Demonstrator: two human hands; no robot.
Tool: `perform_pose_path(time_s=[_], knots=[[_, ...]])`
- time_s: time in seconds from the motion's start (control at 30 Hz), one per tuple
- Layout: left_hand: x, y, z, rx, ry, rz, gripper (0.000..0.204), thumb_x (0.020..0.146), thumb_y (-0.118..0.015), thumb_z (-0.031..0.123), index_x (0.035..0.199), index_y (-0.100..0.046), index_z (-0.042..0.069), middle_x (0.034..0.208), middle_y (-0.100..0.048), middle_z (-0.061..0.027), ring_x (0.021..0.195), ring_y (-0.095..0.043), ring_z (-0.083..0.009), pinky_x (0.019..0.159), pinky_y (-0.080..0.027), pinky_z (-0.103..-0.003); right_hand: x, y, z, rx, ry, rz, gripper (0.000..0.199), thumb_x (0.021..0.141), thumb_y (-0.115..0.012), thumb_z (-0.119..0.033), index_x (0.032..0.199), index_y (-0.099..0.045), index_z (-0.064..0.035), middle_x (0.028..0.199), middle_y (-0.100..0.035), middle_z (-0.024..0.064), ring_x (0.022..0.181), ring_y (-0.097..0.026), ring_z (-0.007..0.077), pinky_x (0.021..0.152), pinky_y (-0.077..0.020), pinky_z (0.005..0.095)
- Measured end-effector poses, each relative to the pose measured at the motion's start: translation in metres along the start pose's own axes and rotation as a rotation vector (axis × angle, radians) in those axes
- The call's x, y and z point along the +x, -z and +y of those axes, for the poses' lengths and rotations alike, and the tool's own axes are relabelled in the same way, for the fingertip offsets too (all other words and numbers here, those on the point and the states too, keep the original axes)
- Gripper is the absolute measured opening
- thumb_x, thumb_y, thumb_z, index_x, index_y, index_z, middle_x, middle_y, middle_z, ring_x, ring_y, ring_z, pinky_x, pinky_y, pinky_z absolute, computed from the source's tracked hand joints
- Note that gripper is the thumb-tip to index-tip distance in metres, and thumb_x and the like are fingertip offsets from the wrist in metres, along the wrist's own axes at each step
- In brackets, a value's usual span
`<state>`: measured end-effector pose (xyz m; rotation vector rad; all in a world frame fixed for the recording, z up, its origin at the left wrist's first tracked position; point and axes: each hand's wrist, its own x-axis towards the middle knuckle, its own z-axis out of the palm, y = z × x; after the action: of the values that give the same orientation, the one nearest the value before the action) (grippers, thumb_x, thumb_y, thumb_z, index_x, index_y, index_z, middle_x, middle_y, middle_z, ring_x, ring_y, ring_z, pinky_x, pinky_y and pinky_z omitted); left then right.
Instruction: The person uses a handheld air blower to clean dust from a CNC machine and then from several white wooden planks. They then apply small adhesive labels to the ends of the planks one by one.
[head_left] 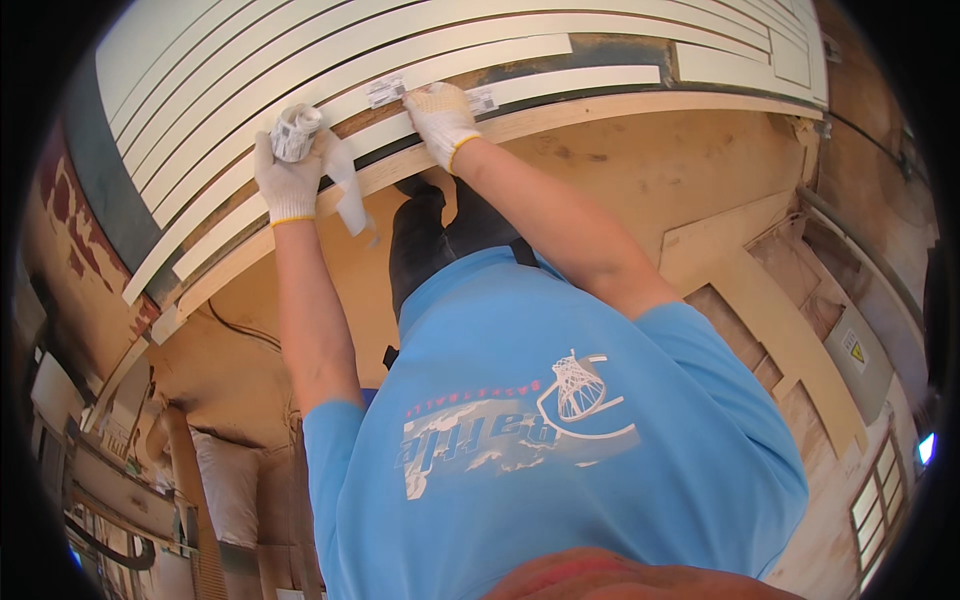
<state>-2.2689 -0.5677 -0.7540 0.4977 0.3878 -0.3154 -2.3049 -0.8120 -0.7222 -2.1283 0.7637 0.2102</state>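
My left hand point(288, 182), in a white knit glove, holds a roll of printed labels point(297, 130); a loose strip of backing paper point(349, 195) hangs from it. My right hand point(441, 117), gloved too, presses flat on a long white strip point(560, 82) between two small stickers, one label point(385, 91) to its left and another label point(482, 100) to its right. Several long white strips point(300, 60) lie side by side on a pale wooden board point(640, 103) in front of me. My blue shirt point(560, 440) fills the lower middle.
Curved plywood offcuts point(790, 330) lie on the dusty floor at the right. A dark cable point(240, 330) runs over the floor at the left. Machinery and white sacks point(225, 480) stand at the lower left, and a window point(880, 500) is at the lower right.
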Motion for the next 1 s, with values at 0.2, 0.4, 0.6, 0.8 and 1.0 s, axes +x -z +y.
perform_pose_path(time_s=[0.2,0.4,0.6,0.8,1.0], knots=[[0.014,0.013,0.002,0.026,-0.007,0.037,0.059,0.111,-0.038,0.048,0.136,-0.061,-0.001,0.135,-0.068,-0.0171,0.121,-0.064,-0.0333,0.101,-0.05,-0.052,-0.036,0.013,-0.019,0.072,0.097,-0.004,0.043,0.092,-0.063,-0.03,0.12,-0.072,0.0014,0.1,-0.076,0.0229,0.101,-0.072,0.0382,0.088,-0.0565,0.0468],[0.015,0.01,0.002,-0.033,0.0,-0.093,0.054,0.112,-0.042,0.046,0.134,-0.059,0.0,0.133,-0.068,-0.0185,0.12,-0.064,-0.0355,0.098,-0.052,-0.054,-0.079,0.068,-0.003,-0.424,0.227,-0.175,0.06,0.095,-0.062,-0.037,0.145,-0.056,-0.0045,0.112,-0.075,0.0243,0.107,-0.071,0.0427,0.093,-0.0547,0.0516],[0.015,0.008,0.006,0.035,-0.073,-0.033,0.056,0.112,-0.041,0.046,0.136,-0.057,-0.002,0.133,-0.067,-0.0189,0.119,-0.064,-0.0363,0.101,-0.052,-0.054,-0.056,0.103,0.029,-0.643,0.245,-0.164,0.062,0.099,-0.061,-0.043,0.15,-0.051,-0.0089,0.117,-0.073,0.0257,0.11,-0.07,0.0443,0.096,-0.0541,0.0539],[0.0,-0.02,0.011,0.089,-0.028,-0.012,0.057,0.113,-0.038,0.044,0.137,-0.055,-0.004,0.135,-0.065,-0.0217,0.123,-0.064,-0.0376,0.104,-0.053,-0.054,-0.063,0.091,0.016,-0.641,0.249,-0.169,0.052,0.097,-0.061,-0.033,0.142,-0.058,-0.0077,0.111,-0.075,0.0213,0.105,-0.071,0.042,0.092,-0.0545,0.0546],[-0.125,-0.092,-0.016,0.174,0.12,0.017,0.052,0.113,-0.042,0.039,0.138,-0.051,-0.005,0.138,-0.061,-0.0229,0.126,-0.063,-0.0399,0.107,-0.05,-0.059,-0.15,0.126,-0.009,-0.098,0.506,-0.168,0.046,0.093,-0.073,-0.018,0.136,-0.063,-0.0061,0.097,-0.071,0.0134,0.091,-0.072,0.0264,0.08,-0.0576,0.0376]])
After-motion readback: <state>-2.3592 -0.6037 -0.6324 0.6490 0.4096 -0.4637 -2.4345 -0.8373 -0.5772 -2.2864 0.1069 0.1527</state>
